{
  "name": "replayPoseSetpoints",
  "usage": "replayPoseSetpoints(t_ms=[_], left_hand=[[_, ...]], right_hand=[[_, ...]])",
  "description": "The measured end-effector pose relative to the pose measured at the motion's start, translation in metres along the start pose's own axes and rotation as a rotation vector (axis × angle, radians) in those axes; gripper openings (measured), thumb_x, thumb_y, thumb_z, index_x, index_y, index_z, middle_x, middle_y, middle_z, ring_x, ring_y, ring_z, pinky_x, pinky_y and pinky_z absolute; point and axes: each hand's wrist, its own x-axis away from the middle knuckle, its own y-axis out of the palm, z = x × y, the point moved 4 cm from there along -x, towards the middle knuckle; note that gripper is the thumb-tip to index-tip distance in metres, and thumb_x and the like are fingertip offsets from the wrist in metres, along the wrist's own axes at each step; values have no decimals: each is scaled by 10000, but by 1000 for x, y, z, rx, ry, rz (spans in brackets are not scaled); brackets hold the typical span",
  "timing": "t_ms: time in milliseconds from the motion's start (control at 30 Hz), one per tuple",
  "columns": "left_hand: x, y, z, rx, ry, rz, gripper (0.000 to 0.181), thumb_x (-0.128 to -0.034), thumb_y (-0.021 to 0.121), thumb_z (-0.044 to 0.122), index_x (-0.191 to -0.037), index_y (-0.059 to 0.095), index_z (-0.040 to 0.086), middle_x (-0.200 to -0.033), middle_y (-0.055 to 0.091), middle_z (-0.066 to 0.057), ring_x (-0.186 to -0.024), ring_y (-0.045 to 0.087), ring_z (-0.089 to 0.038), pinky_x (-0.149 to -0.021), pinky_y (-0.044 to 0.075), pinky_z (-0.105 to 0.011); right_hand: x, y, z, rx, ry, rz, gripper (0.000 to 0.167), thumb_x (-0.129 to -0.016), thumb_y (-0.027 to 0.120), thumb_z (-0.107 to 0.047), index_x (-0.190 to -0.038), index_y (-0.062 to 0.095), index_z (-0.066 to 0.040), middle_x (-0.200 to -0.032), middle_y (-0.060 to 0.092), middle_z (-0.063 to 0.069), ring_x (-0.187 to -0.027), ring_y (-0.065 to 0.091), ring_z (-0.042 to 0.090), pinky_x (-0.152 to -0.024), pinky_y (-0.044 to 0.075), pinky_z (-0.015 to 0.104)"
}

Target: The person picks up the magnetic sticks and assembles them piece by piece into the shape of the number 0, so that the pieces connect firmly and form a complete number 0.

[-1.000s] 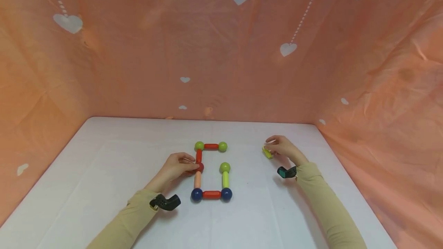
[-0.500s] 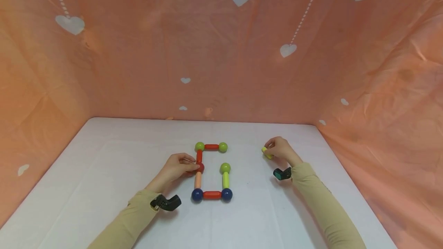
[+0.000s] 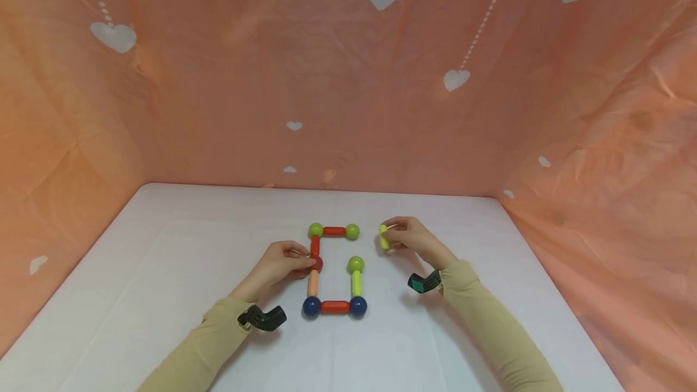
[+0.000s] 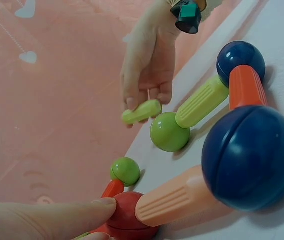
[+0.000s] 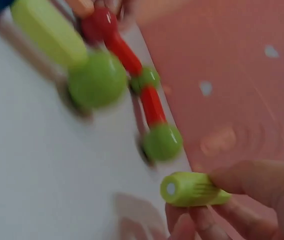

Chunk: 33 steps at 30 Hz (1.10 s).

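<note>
My left hand (image 3: 279, 264) pinches the red ball (image 4: 128, 215) at the left side of a figure made of magnetic rods and balls. A red rod (image 3: 315, 245) leads up from that ball to a green ball (image 3: 316, 230), and a peach rod (image 4: 174, 197) leads down to a blue ball (image 4: 249, 155). Between thumb and fingers, my right hand (image 3: 416, 238) holds a loose yellow-green magnetic rod (image 5: 194, 189), raised off the table to the right of the figure. The rod's end with a pale round spot shows in the right wrist view.
Another blue ball (image 3: 357, 307), a yellow-green rod (image 3: 356, 283) and a green ball (image 3: 356, 264) form the figure's right side. A gap lies between that ball and the upper right green ball (image 3: 353, 231). Orange cloth with hearts (image 3: 327, 107) hangs behind the white table (image 3: 207, 216).
My right hand has gripped the yellow-green rod, lifted it and carried it left toward the figure, turning it more upright in the head view. My left hand has stayed on the red ball.
</note>
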Motion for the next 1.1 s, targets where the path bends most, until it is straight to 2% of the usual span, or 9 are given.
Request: replayPoseSetpoints(t_ms=[67, 200, 500, 700, 933, 1100], left_hand=[[0, 0, 0, -1, 2, -6, 254, -840, 732, 69, -1024, 608, -54, -912, 667, -137, -800, 674, -207, -724, 578, -327], [1, 0, 0, -1, -3, -6, 243, -840, 731, 69, -1017, 612, -47, -904, 665, -136, -794, 674, -202, -720, 579, -320], [1, 0, 0, -4, 11, -13, 252, -843, 727, 67, -1025, 605, -57, -907, 665, -137, -800, 673, -207, -723, 579, -327], [1, 0, 1, -11, 14, -9, 248, -840, 731, 71, -1021, 612, -51, -897, 668, -128, -794, 672, -203, -716, 579, -327], [1, 1, 1, -5, 18, -1, 258, -832, 736, 56, -1025, 611, -61, -896, 664, -132, -791, 671, -205, -712, 581, -333], [1, 1, 2, -9, 14, 4, 261, -832, 736, 58, -1026, 610, -62, -904, 662, -136, -796, 670, -206, -715, 580, -334]], right_hand=[[0, 10, -1, -61, 5, -10, 384, -888, 653, -106, -1229, 562, 44, -964, 652, 95, -814, 600, 155, -748, 536, 289], [0, 26, -3, -119, 11, -25, 388, -883, 661, -112, -1221, 559, 49, -918, 655, 86, -778, 583, 162, -714, 523, 271], [-4, 47, -7, -84, 27, -48, 367, -885, 664, -120, -1204, 575, 38, -880, 640, 79, -760, 575, 163, -705, 519, 266], [-4, 54, -10, -104, 23, -75, 392, -898, 655, -114, -1217, 549, 88, -910, 652, 105, -750, 586, 153, -715, 537, 282], [-6, 59, -8, -122, 63, -15, 350, -851, 701, -96, -1121, 560, 76, -863, 658, 111, -734, 619, 169, -691, 559, 282], [-5, 64, -12, -100, 62, 4, 305, -833, 708, -72, -1062, 581, 84, -799, 667, 102, -714, 635, 165, -679, 565, 289]])
